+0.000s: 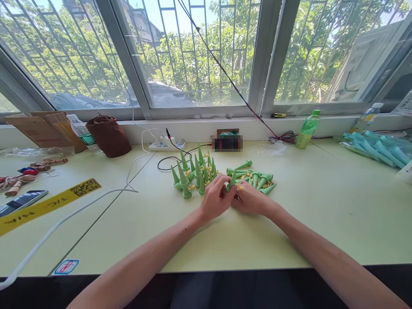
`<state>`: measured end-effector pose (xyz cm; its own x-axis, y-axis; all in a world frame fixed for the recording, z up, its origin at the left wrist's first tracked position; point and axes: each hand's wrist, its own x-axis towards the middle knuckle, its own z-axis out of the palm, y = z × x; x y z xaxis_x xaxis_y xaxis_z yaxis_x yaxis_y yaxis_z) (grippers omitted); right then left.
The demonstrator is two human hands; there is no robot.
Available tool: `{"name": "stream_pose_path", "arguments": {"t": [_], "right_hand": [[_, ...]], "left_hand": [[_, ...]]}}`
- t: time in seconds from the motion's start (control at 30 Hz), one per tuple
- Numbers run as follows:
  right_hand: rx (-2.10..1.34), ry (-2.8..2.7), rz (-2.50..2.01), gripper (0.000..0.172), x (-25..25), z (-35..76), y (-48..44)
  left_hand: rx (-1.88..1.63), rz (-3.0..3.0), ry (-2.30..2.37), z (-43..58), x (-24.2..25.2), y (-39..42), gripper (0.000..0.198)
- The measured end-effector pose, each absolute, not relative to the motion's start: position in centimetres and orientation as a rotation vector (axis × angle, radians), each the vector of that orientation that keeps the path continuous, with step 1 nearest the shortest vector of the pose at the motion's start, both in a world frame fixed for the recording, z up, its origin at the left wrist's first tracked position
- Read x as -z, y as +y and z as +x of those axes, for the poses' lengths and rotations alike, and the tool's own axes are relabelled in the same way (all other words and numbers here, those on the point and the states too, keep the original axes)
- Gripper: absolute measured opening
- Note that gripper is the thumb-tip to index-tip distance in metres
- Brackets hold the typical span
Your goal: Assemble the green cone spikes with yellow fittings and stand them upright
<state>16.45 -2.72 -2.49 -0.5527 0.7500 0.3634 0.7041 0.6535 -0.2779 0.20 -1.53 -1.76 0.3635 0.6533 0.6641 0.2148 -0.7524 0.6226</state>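
Observation:
My left hand (217, 196) is closed round a green cone (232, 180), which points up between the two hands. Close against it on the right, my right hand (249, 198) has its fingers bent at the cone's lower part, with a small yellow piece (240, 187) showing at its fingertips. Left of my hands, several green cones (184, 178) stand upright on the table among small yellow pieces. Behind and right of my hands, more green cones (264, 178) lie on their sides, mixed with yellow pieces.
A power strip (167, 144), black cable and boxed item (227, 141) sit behind the cones. A green bottle (307, 129) and teal bags (380, 148) stand right. At left are a brown pouch (108, 135), a phone (24, 201) and a white cable (80, 209) crossing the table (128, 240).

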Motion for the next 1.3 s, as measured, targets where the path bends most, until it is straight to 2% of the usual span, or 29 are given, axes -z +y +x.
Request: {"name": "stream_pose_path", "arguments": {"t": [0.4, 0.63, 0.77, 1.13, 1.3], "right_hand": [[-0.22, -2.207, -1.161, 0.017, 2.3, 17.2, -2.3], [-0.297, -1.945, -1.222, 0.005, 1.9, 17.4, -2.2], [-0.272, -1.847, -1.211, 0.012, 1.8, 17.5, -2.1], [-0.192, -1.773, -1.261, 0.009, 1.8, 17.7, -1.9], [-0.179, -1.73, -1.275, 0.011, 1.8, 17.7, -1.9]], "left_hand": [[-1.344, 2.135, 0.831, 0.4, 1.7, -1.8, 0.014], [-1.308, 2.221, 0.918, 0.7, 2.1, -1.7, 0.016], [-1.272, 2.265, 0.97, 0.8, 2.3, -1.5, 0.019], [-1.237, 2.238, 1.053, 0.7, 2.2, -1.4, 0.021], [-1.094, 2.312, 1.076, 0.7, 2.3, -1.2, 0.016]]}}
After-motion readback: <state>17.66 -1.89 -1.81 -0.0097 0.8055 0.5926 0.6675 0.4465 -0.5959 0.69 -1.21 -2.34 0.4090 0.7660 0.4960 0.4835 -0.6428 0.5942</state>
